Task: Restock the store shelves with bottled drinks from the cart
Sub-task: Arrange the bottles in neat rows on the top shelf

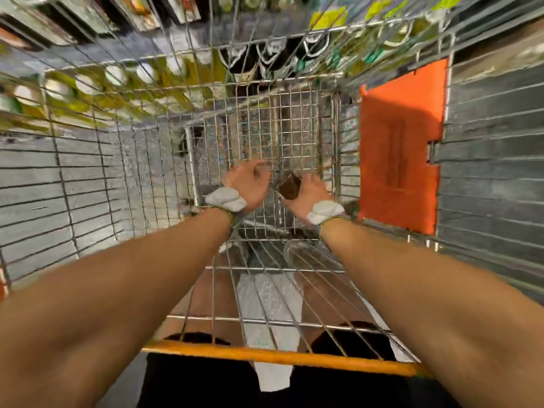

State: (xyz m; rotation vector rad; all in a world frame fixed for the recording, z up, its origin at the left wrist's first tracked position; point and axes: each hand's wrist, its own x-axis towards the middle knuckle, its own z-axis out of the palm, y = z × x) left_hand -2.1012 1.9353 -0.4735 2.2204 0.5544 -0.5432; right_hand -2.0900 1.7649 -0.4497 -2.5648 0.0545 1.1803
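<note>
Two hands reach down to the far end of the cart (265,136). The right hand (309,191) wraps its fingers round a dark brown bottle (290,187), which looks blurry. The left hand (250,184) is loosely curled just beside it and holds nothing. With only one hand gripping, the bottle could slip, bang the wires or drop.

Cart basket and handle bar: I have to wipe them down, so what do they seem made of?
The cart basket looks like steel wire with a bright plated finish: thin silvery rods in a grid, glinting. The handle bar looks plastic-coated: smooth, even orange with a soft sheen; its core does not show.
</note>
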